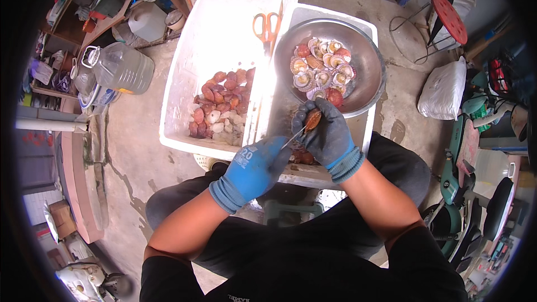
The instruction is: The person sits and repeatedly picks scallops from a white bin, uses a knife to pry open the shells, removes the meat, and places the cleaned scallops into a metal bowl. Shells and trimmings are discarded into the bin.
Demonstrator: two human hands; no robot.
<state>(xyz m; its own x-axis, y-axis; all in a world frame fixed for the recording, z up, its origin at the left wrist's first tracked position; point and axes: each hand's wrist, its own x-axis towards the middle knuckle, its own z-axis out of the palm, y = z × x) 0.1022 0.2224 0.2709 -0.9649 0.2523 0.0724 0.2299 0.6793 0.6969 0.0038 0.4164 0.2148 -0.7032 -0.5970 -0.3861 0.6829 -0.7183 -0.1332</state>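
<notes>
My left hand, in a blue and grey glove, is closed around a tool whose handle is hidden; its thin metal blade points up and right. The tip reaches a reddish-brown scallop, which my gloved right hand grips. Just beyond my hands stands a steel basin with several opened scallops, pale flesh showing. Left of it, a white foam box holds a heap of reddish scallops and pale lumps. More scallops lie below my right hand, partly covered by it.
Orange-handled scissors rest at the foam box's right wall. A large clear water jug stands on the floor to the left. At the right are a red round stool, a white sack and a green scooter-like frame.
</notes>
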